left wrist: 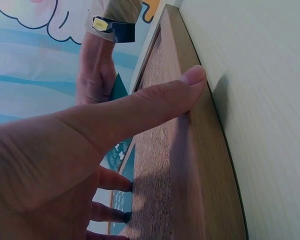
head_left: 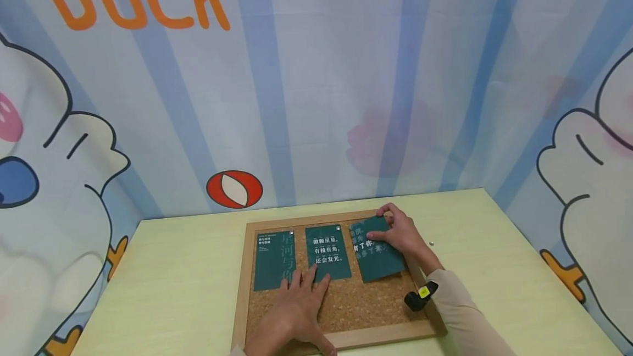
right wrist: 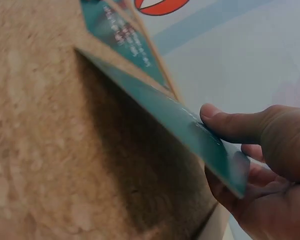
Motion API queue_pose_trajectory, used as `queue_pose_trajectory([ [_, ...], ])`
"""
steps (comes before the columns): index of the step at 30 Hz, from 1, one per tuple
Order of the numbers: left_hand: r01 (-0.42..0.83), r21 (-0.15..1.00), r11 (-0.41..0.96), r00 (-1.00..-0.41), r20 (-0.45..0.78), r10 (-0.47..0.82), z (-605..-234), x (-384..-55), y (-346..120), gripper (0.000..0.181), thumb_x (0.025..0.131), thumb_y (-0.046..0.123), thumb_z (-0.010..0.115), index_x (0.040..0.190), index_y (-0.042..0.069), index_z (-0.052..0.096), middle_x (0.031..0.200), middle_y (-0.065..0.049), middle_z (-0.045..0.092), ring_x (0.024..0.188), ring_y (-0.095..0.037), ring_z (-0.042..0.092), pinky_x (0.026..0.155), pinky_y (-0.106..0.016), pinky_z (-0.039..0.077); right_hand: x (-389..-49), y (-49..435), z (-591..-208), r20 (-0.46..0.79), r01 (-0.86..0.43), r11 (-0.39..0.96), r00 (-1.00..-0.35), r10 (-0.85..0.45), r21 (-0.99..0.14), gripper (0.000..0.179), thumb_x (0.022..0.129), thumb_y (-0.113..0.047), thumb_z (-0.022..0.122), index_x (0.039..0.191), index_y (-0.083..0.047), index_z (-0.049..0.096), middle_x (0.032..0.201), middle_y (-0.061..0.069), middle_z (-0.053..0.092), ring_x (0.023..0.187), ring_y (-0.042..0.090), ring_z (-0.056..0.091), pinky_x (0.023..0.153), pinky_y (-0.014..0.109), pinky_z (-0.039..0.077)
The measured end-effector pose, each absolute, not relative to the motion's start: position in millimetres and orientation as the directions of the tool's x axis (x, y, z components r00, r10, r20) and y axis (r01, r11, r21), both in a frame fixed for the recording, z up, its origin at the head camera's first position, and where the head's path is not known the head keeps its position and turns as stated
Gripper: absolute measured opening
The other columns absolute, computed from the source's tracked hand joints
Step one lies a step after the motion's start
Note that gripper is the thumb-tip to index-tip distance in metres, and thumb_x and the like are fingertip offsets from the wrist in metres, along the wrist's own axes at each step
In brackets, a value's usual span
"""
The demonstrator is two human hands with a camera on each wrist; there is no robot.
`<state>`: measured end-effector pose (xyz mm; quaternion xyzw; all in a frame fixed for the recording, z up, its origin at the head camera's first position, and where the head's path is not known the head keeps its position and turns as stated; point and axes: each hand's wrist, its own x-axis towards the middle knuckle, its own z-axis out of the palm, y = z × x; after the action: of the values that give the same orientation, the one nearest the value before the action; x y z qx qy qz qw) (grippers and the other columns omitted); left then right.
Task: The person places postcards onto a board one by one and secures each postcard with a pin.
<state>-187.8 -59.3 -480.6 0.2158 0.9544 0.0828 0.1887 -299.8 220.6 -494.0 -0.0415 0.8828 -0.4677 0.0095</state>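
A cork board (head_left: 366, 306) in a wooden frame lies on the table with three dark green printed cards on it. My right hand (head_left: 404, 238) pinches the right card (head_left: 381, 265) between thumb and fingers; in the right wrist view this card (right wrist: 165, 115) slants up off the cork, one corner low. Spread over the board's lower left, my left hand (head_left: 296, 309) has its fingertips at the lower edges of the middle card (head_left: 328, 235) and left card (head_left: 269, 268). Its thumb (left wrist: 155, 100) rests across the front frame bar. Small pins show at the top right corners of those two cards.
The pale yellow table (head_left: 173, 290) extends around the board. A tiny shiny object (head_left: 431, 244) lies right of the board. Behind and at both sides hangs a striped cartoon curtain (head_left: 326, 81). A black strap device (head_left: 420, 295) sits on the right wrist.
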Motion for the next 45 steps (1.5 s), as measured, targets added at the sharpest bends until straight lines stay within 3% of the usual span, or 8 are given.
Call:
queue_pose_trajectory([
  [9, 0.384, 0.226, 0.895, -0.830, -0.339, 0.442, -478, -188, -58, 0.133, 0.055, 0.074, 0.092, 0.164, 0.022, 0.035, 0.169, -0.014, 0.026, 0.151, -0.045, 0.026, 0.113, -0.068, 0.029, -297, 221, -497, 0.054, -0.105, 0.693, -0.994, -0.096, -0.713, 0.048, 0.086, -0.019, 0.088, 0.116, -0.004, 0.054, 0.082, 0.007, 0.044, 0.074, 0.024, 0.045, 0.067, 0.039, 0.037],
  [21, 0.413, 0.190, 0.891, -0.822, -0.343, 0.455, -473, -186, -51, 0.133, 0.056, 0.076, 0.090, 0.164, 0.021, 0.035, 0.170, -0.013, 0.024, 0.151, -0.046, 0.027, 0.111, -0.068, 0.033, -295, 213, -495, 0.034, -0.108, 0.812, -0.994, -0.108, -0.573, 0.046, 0.087, -0.022, 0.087, 0.117, 0.000, 0.060, 0.105, 0.015, 0.065, 0.088, 0.027, 0.058, 0.077, 0.047, 0.052],
  [24, 0.438, 0.184, 0.880, -0.810, -0.344, 0.475, -471, -185, -45, 0.127, 0.060, 0.078, 0.087, 0.163, 0.024, 0.036, 0.170, -0.011, 0.025, 0.150, -0.045, 0.029, 0.111, -0.067, 0.034, -294, 212, -494, 0.022, -0.094, 0.831, -0.995, -0.098, -0.548, 0.044, 0.087, -0.023, 0.088, 0.114, 0.001, 0.063, 0.102, 0.015, 0.064, 0.088, 0.028, 0.060, 0.077, 0.048, 0.053],
  [35, 0.529, 0.322, 0.785, -0.721, -0.318, 0.616, -472, -182, -19, 0.114, 0.069, 0.071, 0.086, 0.163, 0.033, 0.034, 0.169, 0.000, 0.026, 0.149, -0.036, 0.034, 0.113, -0.059, 0.036, -293, 204, -489, 0.015, -0.082, 0.884, -0.996, -0.085, -0.460, 0.046, 0.088, -0.026, 0.086, 0.118, 0.002, 0.066, 0.104, 0.018, 0.064, 0.094, 0.032, 0.061, 0.081, 0.050, 0.054],
  [45, 0.561, 0.270, 0.783, -0.706, -0.337, 0.623, -478, -190, 0, 0.117, 0.068, 0.074, 0.084, 0.164, 0.034, 0.032, 0.171, 0.000, 0.023, 0.146, -0.029, 0.041, 0.109, -0.053, 0.043, -289, 203, -490, 0.012, -0.076, 0.893, -0.997, -0.079, -0.444, 0.051, 0.092, -0.027, 0.082, 0.131, 0.003, 0.066, 0.123, 0.024, 0.060, 0.111, 0.039, 0.058, 0.092, 0.056, 0.052],
])
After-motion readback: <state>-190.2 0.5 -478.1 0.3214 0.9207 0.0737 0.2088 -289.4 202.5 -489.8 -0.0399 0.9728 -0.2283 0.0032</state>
